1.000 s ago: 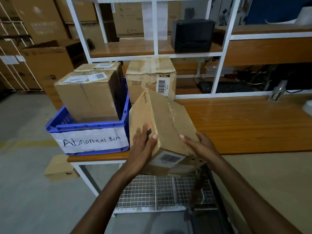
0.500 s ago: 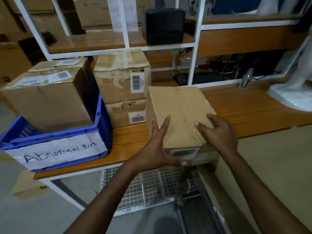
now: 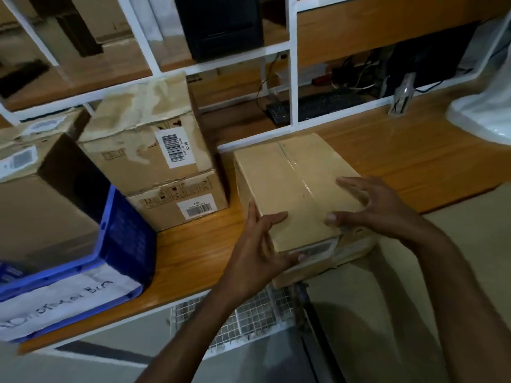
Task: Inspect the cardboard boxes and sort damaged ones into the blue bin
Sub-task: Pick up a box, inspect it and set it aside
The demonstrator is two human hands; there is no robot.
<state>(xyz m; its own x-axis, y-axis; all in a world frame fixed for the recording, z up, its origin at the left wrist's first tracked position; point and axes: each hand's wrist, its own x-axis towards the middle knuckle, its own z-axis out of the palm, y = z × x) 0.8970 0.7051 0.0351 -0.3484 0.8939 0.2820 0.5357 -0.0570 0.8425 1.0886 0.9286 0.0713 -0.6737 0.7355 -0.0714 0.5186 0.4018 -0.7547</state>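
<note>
1. Mesh shelf (image 3: 249,319) lies below the grip, under the table (image 3: 193,252) edge. The box (image 3: 293,183) sits on the table, and its near end seems to jut past that edge, so I judge a slip here would drop it.
2. Left hand (image 3: 262,244) cups the box's near-left corner, thumb on top and a fingertip on the labelled front face. This hold should carry the weight.
3. Right hand (image 3: 370,205) lies on the top's right side, fingers splayed wide and clamping nothing. It should steady the box, not press.
4. The front face under the grip looks creased, but blur hides detail. Tilting it up would settle that before sorting.
5. The blue bin (image 3: 124,239) stands left of the grip, well apart, and already holds a carton (image 3: 41,205). If the box is damaged, lift it across rather than slide it.
6. The stacked boxes (image 3: 154,150) beyond and left of the grip stand near the box. Swing clear of them.
</note>
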